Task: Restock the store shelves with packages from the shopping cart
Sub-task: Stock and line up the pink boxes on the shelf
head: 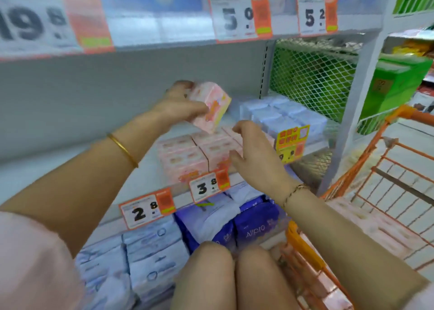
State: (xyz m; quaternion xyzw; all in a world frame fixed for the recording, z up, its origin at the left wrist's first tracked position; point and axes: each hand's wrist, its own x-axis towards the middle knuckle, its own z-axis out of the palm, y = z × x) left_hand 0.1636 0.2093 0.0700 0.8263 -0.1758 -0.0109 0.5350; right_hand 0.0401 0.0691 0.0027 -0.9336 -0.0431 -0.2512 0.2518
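1. While the middle shelf (pixel 70 159) is bare along its whole left stretch, its right part already carries a block of pink packages (pixel 187 155) stacked two high at the front edge, with pale blue packs (pixel 279 115) just beside them further right.
2. To the right stands the orange shopping cart (pixel 366 169), and more pink packs (pixel 375 230) lie in its basket, so the restocking looks well short of finished.
3. Below the shelf edge, purple and white packs (pixel 234 220) fill the lower shelf, behind the price tags (pixel 206 187).
4. The left hand (pixel 180 105) grasps one pink package (pixel 211 105), fingers over its top and thumb along its near side; the pack is tilted and held in the air just above the back of the pink block, apart from it.
5. The right hand (pixel 253 150) holds nothing; its fingers are loosely spread and it rests on or just over the right side of the stacked block. Whether it actually touches, the blur makes hard to tell.
6. The step in hand is the placing of this pack. I judge that the next move calls for levelling it, matching its face to its neighbours, and setting it down squarely, while the free hand steadies the stack so the front row is not pushed off the edge.
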